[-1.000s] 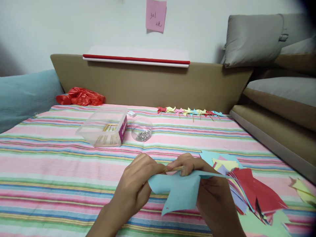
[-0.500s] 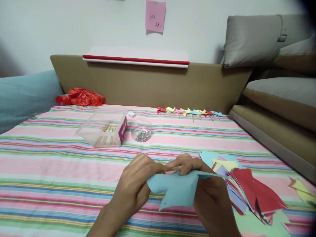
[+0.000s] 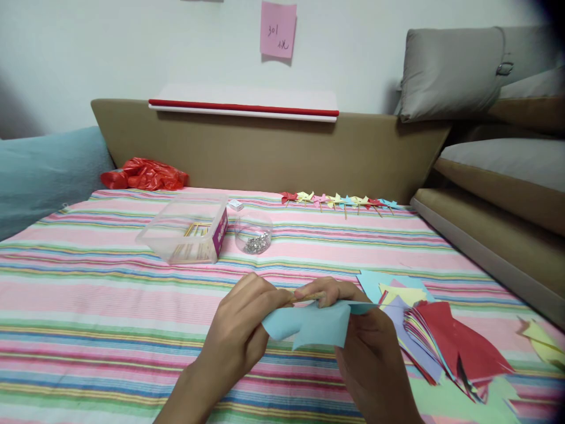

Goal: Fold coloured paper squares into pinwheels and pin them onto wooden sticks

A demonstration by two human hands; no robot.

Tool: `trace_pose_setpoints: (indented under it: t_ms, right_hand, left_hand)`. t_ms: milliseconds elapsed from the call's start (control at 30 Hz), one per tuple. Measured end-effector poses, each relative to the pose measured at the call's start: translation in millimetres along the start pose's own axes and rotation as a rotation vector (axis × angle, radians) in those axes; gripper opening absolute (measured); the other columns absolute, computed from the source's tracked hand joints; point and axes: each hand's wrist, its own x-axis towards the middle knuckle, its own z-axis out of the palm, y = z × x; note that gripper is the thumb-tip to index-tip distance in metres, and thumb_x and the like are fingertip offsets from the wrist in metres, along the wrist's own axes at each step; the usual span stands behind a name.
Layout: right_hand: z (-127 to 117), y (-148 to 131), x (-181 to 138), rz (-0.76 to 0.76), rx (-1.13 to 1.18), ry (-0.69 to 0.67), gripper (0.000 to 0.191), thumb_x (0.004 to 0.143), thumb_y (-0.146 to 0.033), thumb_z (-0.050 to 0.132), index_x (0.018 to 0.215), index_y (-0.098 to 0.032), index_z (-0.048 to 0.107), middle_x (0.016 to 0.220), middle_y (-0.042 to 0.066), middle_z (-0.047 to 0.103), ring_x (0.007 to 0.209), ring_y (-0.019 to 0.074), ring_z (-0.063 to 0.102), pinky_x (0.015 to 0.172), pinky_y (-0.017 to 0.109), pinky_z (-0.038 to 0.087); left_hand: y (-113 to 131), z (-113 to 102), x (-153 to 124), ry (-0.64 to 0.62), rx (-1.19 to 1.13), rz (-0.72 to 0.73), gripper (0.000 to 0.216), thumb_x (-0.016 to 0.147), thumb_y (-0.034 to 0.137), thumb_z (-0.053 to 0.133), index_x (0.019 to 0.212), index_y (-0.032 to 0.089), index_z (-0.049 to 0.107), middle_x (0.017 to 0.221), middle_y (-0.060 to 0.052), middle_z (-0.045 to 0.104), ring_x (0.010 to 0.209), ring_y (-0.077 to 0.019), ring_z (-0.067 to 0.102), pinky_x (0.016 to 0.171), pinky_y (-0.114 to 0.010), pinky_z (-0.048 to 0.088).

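Between my hands is a light-blue paper pinwheel (image 3: 322, 324), held above the striped cloth. A thin wooden stick (image 3: 309, 297) runs along its far side. My left hand (image 3: 245, 315) is closed, pinching the left end of the stick. My right hand (image 3: 359, 330) is closed on the pinwheel and the stick's right end, its thumb and index finger meeting near the paper's centre. The fingers hide how stick and paper meet.
A clear plastic box (image 3: 180, 235) with sticks inside stands beyond my hands, beside a round clear tub (image 3: 253, 234) of small metal pins. Finished pinwheels (image 3: 338, 200) lie in a row at the back. Coloured paper pieces (image 3: 459, 338) are piled at right; a red plastic bag (image 3: 148, 175) sits back left.
The pinwheel has tilted in my hands, so its near blade shows shorter and flatter. My right hand has shifted slightly left. Both hands keep their grip.
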Motion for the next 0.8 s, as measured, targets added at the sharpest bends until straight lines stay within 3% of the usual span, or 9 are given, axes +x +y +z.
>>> trace_pose_setpoints:
  t_ms: [500,800]
  right_hand:
    - [1,20,1,-0.013,0.029,0.119,0.017,0.097,-0.019,0.061,0.096,-0.028,0.074,0.099,0.001,0.074,0.1,0.017,0.068,0.09,0.031,0.055]
    - [2,7,-4,-0.071,0.036,-0.001,0.02,0.091,-0.012,0.068,0.098,-0.031,0.067,0.103,0.0,0.074,0.098,0.0164,0.067,0.079,0.029,0.055]
  left_hand:
    - [3,-1,-1,-0.046,0.114,-0.031,0.029,0.096,0.004,0.046,0.116,0.019,0.061,0.086,-0.005,0.062,0.075,-0.0176,0.05,0.067,-0.031,0.039]
    - [4,-5,0,0.013,0.12,0.039,0.028,0.098,0.009,0.042,0.116,0.02,0.061,0.09,-0.006,0.067,0.077,-0.0183,0.055,0.068,-0.033,0.042]
